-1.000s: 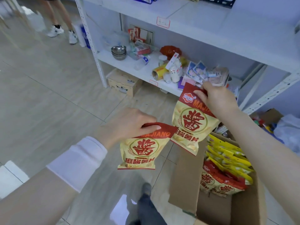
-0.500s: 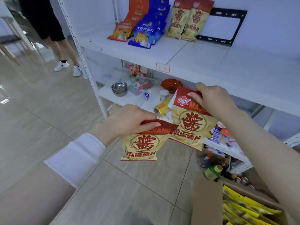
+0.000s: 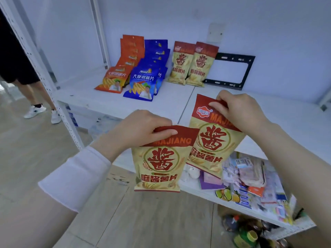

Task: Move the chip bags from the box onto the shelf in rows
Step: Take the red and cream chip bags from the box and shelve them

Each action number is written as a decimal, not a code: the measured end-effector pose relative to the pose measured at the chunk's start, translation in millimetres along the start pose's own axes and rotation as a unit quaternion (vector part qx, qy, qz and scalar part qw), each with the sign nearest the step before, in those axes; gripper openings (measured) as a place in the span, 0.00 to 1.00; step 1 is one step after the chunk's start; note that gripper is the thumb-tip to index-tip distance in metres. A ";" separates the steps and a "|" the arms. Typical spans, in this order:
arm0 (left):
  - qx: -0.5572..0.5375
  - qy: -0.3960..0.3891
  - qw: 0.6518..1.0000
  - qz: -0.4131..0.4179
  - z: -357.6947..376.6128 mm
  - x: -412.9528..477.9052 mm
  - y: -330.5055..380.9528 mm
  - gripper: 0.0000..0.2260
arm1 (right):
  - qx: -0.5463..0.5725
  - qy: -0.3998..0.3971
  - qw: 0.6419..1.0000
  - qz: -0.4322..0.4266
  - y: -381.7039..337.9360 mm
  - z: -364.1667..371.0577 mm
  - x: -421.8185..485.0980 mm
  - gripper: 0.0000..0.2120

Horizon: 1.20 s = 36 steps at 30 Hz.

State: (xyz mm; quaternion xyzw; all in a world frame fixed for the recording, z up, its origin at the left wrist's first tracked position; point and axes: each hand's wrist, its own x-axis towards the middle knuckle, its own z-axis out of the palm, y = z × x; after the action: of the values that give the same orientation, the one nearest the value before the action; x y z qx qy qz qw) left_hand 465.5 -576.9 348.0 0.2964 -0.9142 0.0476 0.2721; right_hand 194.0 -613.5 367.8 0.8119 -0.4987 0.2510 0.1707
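**Two bags up, matching pair straight ahead**

The left hand (image 3: 143, 129) pinches the top seam of the lower chip bag (image 3: 159, 161), and the right hand (image 3: 240, 111) pinches the higher chip bag (image 3: 213, 140). Both hang upright at frame centre, in front of the shelf (image 3: 175, 104) edge. The standing pair (image 3: 193, 63) of the same bags sits upper centre, above and beyond the fingers (image 3: 216, 104). The right hand looks nearer that row.

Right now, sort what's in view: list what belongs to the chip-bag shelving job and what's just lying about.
Job: left hand pinching the left MAJIANG bag; right hand pinching the right MAJIANG bag; upper shelf; orange row; blue row; two standing MAJIANG bags.
Lying about: black frame; lower-shelf clutter; bottles beneath the shelves; bystander's sneakers.
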 end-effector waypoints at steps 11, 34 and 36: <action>0.012 0.037 0.996 0.083 -6.5 106.8 -163.2 0.26 | -0.050 0.054 0.997 0.035 51.6 49.9 136.1 0.16; 0.014 0.021 0.997 0.072 92.0 315.1 -370.0 0.21 | -0.026 0.115 0.992 -0.037 252.4 205.4 335.2 0.17; 0.011 0.014 0.997 0.076 98.4 325.0 -385.3 0.24 | -0.030 0.121 0.991 -0.037 263.5 215.4 347.4 0.19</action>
State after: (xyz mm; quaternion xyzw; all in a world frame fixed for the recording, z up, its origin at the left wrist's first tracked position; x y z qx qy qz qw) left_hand 418.3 -1084.9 406.8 0.2280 -0.9296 0.0825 0.2775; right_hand 139.9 -1095.7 399.9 0.7879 -0.4510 0.3258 0.2638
